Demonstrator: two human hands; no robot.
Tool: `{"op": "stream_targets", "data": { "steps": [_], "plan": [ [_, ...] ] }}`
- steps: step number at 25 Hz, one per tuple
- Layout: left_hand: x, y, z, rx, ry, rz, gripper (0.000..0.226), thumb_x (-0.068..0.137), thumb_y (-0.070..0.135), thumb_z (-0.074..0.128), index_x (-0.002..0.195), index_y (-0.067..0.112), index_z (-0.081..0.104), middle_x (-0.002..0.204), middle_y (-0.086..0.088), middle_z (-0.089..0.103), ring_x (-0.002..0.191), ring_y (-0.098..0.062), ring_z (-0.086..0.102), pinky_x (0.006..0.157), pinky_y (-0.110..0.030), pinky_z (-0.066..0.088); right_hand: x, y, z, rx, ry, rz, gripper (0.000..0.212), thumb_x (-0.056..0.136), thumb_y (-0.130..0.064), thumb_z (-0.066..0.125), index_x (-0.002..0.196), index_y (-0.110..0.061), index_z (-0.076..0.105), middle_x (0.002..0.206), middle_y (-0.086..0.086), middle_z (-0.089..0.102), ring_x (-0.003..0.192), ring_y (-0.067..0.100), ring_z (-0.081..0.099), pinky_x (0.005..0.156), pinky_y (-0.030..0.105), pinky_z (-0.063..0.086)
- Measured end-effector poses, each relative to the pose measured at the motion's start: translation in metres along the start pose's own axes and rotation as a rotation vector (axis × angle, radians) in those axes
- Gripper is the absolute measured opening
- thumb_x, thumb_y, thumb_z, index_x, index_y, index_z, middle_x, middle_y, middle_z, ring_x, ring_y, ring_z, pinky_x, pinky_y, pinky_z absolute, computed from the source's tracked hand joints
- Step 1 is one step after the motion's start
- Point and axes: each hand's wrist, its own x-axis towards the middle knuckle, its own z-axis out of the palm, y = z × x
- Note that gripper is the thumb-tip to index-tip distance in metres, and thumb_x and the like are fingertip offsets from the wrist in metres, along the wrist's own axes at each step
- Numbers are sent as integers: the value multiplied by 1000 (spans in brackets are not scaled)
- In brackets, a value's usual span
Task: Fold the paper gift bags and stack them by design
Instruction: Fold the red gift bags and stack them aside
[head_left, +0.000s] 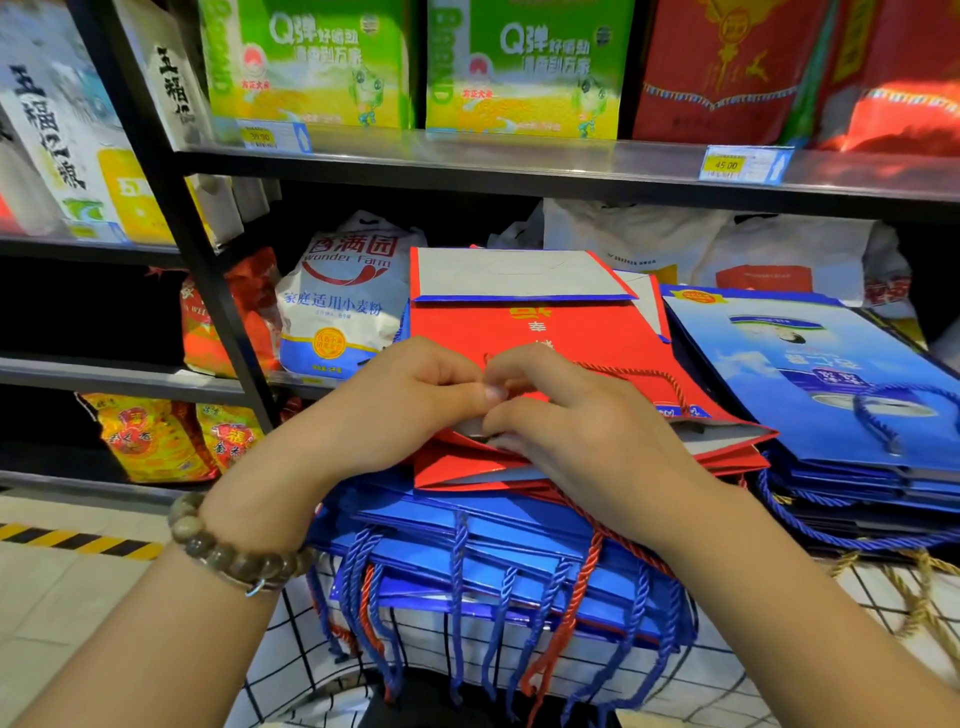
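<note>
The red gift bag (561, 332) lies flat in front of you on top of a pile of blue bags (467, 525). Its long axis runs from 12 o'clock to 6 o'clock. The folded grey base (514, 273) points away from you at 12, and the open mouth faces you at 6. That near rim is lifted a little, showing the grey inside.

Your left hand (410, 400) is curled at the rim, thumb pressed against forefinger in a pinch on the paper edge. Your right hand (587, 436) meets it from 3 o'clock, fingers bent together and hooked over the same rim. Whether they also catch the cord cannot be told.

The red cord handle (670, 382) loops out across the bag's face toward 3 o'clock. At 3 o'clock, just beside the red bag, sits a second stack of blue bags (831, 395), printed side up. Cords from the lower pile hang toward 6 over a wire basket (701, 670). A flour sack (337, 306) stands on the shelf at 10 o'clock.
</note>
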Motion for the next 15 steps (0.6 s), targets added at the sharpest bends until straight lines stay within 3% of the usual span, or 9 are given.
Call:
{"op": "stream_targets", "data": {
  "steps": [2, 5, 8, 10, 12, 15],
  "plan": [
    [0, -1, 1, 15, -16, 2, 30, 77, 38, 58, 63, 12, 66, 61, -6, 48, 60, -12, 39, 57, -25, 32, -6, 2, 4, -23, 71, -123, 13, 85, -19, 53, 85, -9, 61, 106, 3, 61, 73, 27, 62, 52, 38, 51],
    [1, 1, 0, -106, -33, -46, 28, 79, 32, 54, 68, 9, 66, 66, -9, 53, 64, -13, 45, 61, -24, 35, -6, 5, 2, -47, 87, -114, 11, 81, -23, 58, 82, -12, 61, 109, 4, 61, 80, 23, 62, 51, 37, 50],
    [2, 5, -1, -96, -98, -88, 18, 78, 31, 59, 66, 20, 67, 65, 1, 56, 61, -6, 47, 58, -16, 37, -10, 4, 3, -45, 128, -16, 24, 74, -39, 59, 85, -19, 54, 92, -2, 61, 73, 13, 55, 53, 30, 42],
    [4, 7, 0, -14, -99, -127, 16, 81, 25, 68, 68, 16, 65, 65, -2, 56, 61, -9, 47, 58, -21, 37, -11, 5, 3, -84, 139, 78, 33, 70, -53, 55, 83, -24, 48, 77, -8, 59, 67, 10, 50, 55, 30, 38],
    [9, 7, 2, -10, 62, -170, 22, 86, 17, 63, 66, 9, 58, 52, 3, 55, 49, -6, 44, 50, -17, 36, -14, 8, 1, -97, 90, 130, 32, 71, -56, 53, 77, -24, 55, 70, -11, 60, 64, 8, 53, 53, 29, 43],
    [14, 4, 6, 18, 267, -213, 27, 90, 13, 57, 66, 2, 54, 37, 5, 51, 34, -1, 41, 38, -11, 33, -16, 9, -3, -48, -9, 154, 27, 78, -47, 50, 75, -24, 63, 72, -10, 65, 67, 12, 60, 54, 36, 51]
  ]
}}
